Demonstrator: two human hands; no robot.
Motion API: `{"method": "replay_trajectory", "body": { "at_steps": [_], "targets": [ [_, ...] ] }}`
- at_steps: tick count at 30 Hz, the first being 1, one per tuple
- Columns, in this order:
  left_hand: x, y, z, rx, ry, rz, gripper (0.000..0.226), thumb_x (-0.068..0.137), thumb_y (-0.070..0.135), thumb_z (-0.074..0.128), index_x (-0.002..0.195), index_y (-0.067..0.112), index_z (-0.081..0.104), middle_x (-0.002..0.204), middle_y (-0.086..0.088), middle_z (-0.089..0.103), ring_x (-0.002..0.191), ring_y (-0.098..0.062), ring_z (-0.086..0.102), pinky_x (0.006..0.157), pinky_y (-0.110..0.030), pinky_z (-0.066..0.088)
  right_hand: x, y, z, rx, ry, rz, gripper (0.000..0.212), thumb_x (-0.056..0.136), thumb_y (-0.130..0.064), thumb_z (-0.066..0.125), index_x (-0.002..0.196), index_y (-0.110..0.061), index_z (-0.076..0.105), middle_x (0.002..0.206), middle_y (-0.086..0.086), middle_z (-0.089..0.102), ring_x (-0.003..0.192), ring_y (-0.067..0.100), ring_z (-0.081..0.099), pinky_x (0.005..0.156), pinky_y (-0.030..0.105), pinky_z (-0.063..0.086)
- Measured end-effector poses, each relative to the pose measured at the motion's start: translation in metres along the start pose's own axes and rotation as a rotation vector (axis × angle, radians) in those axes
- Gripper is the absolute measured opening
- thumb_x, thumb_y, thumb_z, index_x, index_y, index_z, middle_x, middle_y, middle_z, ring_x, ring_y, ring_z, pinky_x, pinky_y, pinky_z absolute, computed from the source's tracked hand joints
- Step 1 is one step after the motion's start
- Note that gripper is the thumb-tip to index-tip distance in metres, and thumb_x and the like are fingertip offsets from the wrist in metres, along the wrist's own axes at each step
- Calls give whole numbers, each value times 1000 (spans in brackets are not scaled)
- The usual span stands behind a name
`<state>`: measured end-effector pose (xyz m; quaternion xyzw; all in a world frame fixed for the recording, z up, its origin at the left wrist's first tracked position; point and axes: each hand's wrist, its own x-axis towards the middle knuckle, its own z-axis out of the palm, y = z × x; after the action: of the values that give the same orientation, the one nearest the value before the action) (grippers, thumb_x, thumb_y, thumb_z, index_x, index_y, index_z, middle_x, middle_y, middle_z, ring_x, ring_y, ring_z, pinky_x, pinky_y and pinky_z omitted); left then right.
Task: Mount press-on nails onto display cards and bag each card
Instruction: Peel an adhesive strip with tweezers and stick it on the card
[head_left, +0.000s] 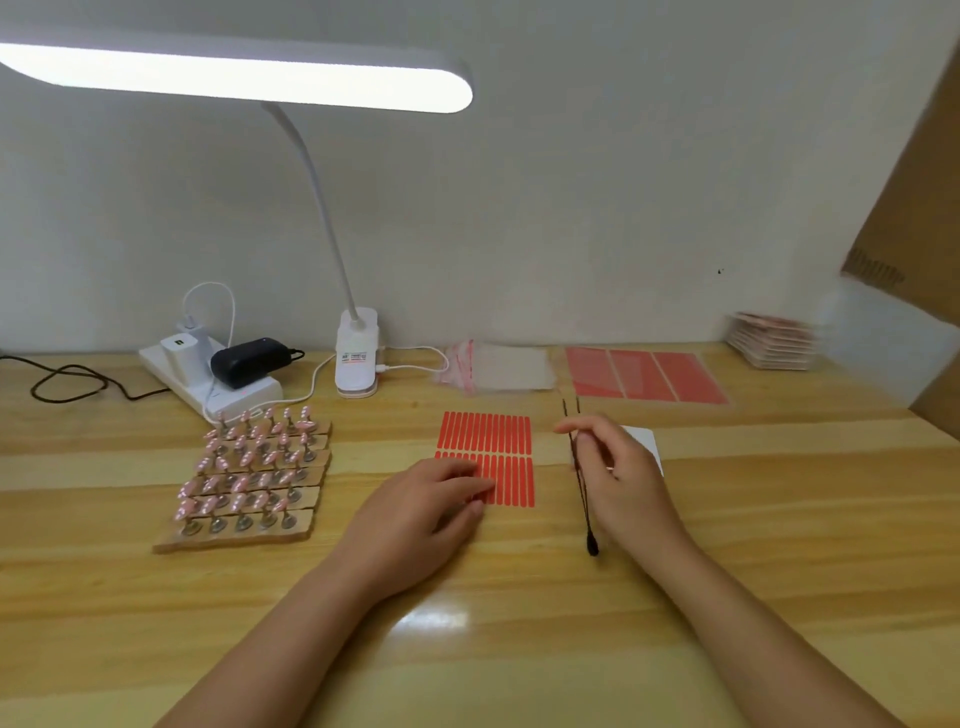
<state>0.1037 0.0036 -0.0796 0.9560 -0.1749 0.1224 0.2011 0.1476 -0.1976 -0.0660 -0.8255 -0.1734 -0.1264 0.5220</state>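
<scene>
Left hand (431, 499) flat, fingers straight, pinning red strip sheet (488, 457) against lift. Right hand (618, 467), just right of sheet, pinches tweezers (579, 467) for peeling. Nail stands (249, 473) left of sheet, waiting.

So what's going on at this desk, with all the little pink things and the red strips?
A person is preparing press-on nails for mounting. The left hand presses flat on a sheet of red adhesive strips, while the right hand pinches thin black tweezers beside a white card. The pink nails on wooden stands wait untouched at the left, and clear bags lie further back on the wooden desk.
</scene>
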Motion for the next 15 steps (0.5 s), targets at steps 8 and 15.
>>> {"method": "replay_trajectory", "body": {
  "at_steps": [8,15],
  "targets": [
    [1,-1,0,-18,-11,-4,36,96,34,43,131,34,50,139,16,43,126,1,35,99,-15,28,10,-4,-21,274,336,65,29,81,-7,65,85,-36,61,73,-12,70,66,-8,63,54,3,42],
    [0,-1,1,-23,-18,-12,35,96,33,43,130,34,50,138,16,43,126,1,35,98,-14,27,11,12,-27,155,445,-26,21,89,-25,59,74,-26,44,62,-8,66,58,-1,63,51,8,43]
  ]
}}
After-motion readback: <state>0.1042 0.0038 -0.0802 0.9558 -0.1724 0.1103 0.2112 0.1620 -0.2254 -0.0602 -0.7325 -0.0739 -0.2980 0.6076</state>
